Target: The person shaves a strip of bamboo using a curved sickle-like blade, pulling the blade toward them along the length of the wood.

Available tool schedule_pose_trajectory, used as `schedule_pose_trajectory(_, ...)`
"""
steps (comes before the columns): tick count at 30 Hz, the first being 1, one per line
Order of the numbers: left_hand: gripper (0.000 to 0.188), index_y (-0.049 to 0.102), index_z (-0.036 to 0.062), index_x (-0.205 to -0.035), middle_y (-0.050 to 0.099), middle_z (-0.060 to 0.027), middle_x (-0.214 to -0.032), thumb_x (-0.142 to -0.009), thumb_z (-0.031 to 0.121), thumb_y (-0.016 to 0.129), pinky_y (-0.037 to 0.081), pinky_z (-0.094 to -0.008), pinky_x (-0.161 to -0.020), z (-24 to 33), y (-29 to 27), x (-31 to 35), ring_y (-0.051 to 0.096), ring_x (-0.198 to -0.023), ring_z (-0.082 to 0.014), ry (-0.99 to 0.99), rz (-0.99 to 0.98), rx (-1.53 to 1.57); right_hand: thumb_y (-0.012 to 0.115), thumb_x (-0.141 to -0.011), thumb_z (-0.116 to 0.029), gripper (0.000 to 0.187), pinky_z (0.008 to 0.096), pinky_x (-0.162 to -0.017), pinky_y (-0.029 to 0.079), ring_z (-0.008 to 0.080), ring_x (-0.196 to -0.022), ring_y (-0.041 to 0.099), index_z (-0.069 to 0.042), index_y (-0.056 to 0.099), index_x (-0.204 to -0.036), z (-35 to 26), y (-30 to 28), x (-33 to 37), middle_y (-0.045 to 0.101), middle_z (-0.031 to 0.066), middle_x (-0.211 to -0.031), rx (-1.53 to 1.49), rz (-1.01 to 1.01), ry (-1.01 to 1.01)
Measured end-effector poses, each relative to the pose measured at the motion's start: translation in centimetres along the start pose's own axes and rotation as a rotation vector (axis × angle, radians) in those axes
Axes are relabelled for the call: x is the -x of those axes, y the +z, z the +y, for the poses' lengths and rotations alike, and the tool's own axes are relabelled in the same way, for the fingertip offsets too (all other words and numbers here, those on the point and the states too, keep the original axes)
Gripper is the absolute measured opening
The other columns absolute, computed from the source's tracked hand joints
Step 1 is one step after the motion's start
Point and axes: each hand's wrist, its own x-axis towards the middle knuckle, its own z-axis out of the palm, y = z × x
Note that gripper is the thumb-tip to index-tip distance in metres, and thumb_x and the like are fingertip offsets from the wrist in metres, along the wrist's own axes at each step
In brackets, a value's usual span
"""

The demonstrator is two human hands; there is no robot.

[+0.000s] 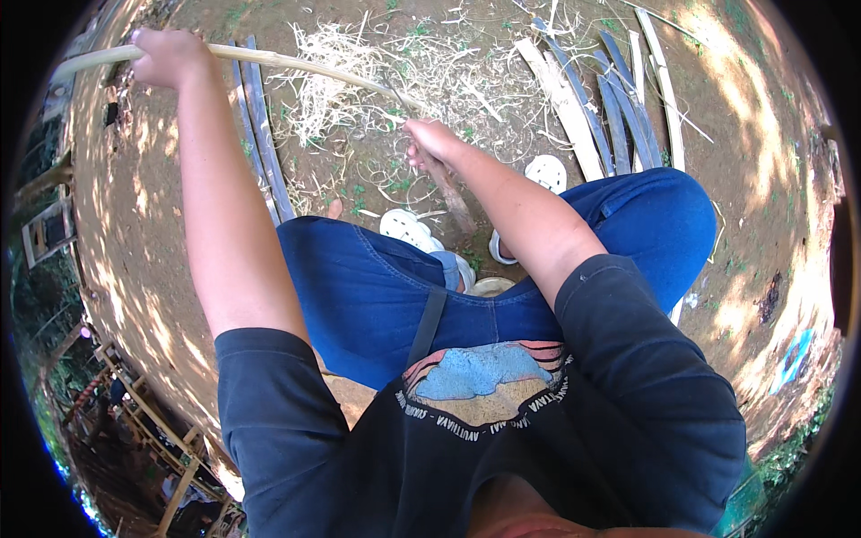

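A long, pale strip, bamboo-like in look, (296,63) runs from the far left toward the middle, bending slightly downward. My left hand (175,59) is wrapped around it near its left part, with the arm stretched out. In my right hand (430,143) is a knife with a long, rough wooden handle (454,202) that points back toward my feet. Its small dark blade shows only in part, close to the strip's right end; I cannot tell whether the two touch. My right fingers are closed around the front of the handle.
Curly pale shavings (327,76) lie heaped on the dirt ground ahead. Several dark and pale strips (614,117) rest at the right, and dark strips (256,117) at the left. My white clogs (408,229) are between my bent knees. A wooden frame (179,493) stands at lower left.
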Motion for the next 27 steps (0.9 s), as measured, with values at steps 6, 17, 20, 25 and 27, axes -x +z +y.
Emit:
schedule_pose_trajectory(6, 0.048, 0.041, -0.02, -0.107, 0.056, -0.0265, -0.09, -0.099, 0.028, 0.041, 0.05, -0.0403, -0.055, -0.7, 0.1, -0.4, 0.061, -0.071, -0.0292, 0.093, -0.038, -0.1, 0.042, -0.098, -0.045, 0.049, 0.0422, -0.069, 0.049, 0.0255, -0.07, 0.062, -0.002, 0.062, -0.083, 0.7, 1.2, 0.3, 0.061, 0.0097, -0.07, 0.477, 0.258, -0.308)
schedule_pose_trajectory(17, 0.049, 0.041, -0.0197, -0.11, 0.058, -0.026, -0.097, -0.099, 0.028, 0.038, 0.053, -0.039, -0.058, 0.3, 0.2, -0.3, 0.063, -0.074, -0.0294, -0.027, 0.037, -0.135, 0.022, -0.095, -0.069, 0.083, 0.047, -0.084, 0.047, 0.0385, -0.085, 0.064, -0.001, 0.067, -0.082, 0.7, 2.3, 1.5, 0.067, 0.0242, -0.083, 0.478, 0.242, -0.338)
schedule_pose_trajectory(20, 0.047, 0.043, -0.0187, -0.107, 0.058, -0.0245, -0.093, -0.099, 0.027, 0.038, 0.053, -0.0398, -0.059, -0.9, -0.3, -1.4, 0.063, -0.072, -0.0297, -0.01, 0.016, -0.145, 0.022, -0.095, -0.07, 0.084, 0.0472, -0.084, 0.047, 0.0384, -0.086, 0.064, -0.001, 0.067, -0.081, 1.5, 0.4, 0.9, 0.068, 0.0241, -0.085, 0.464, 0.266, -0.324)
schedule_pose_trajectory(25, 0.045, 0.042, -0.0176, -0.109, 0.059, -0.0239, -0.094, -0.099, 0.026, 0.038, 0.054, -0.0425, -0.061, -1.3, 0.2, -2.0, 0.063, -0.072, -0.0299, -0.034, -0.012, -0.162, 0.022, -0.094, -0.073, 0.082, 0.0454, -0.081, 0.048, 0.0338, -0.079, 0.064, -0.006, 0.069, -0.08, -2.5, 4.7, 3.4, 0.066, 0.0191, -0.077, 0.358, 0.173, -0.405)
schedule_pose_trajectory(27, 0.044, 0.041, -0.0171, -0.109, 0.058, -0.0237, -0.094, -0.1, 0.026, 0.038, 0.054, -0.0424, -0.06, -0.9, 0.6, -1.5, 0.062, -0.07, -0.0293, -0.037, -0.008, -0.182, 0.022, -0.093, -0.073, 0.081, 0.0448, -0.08, 0.049, 0.0323, -0.077, 0.064, -0.008, 0.069, -0.079, -3.5, 6.3, 4.7, 0.065, 0.0177, -0.075, 0.264, 0.148, -0.578)
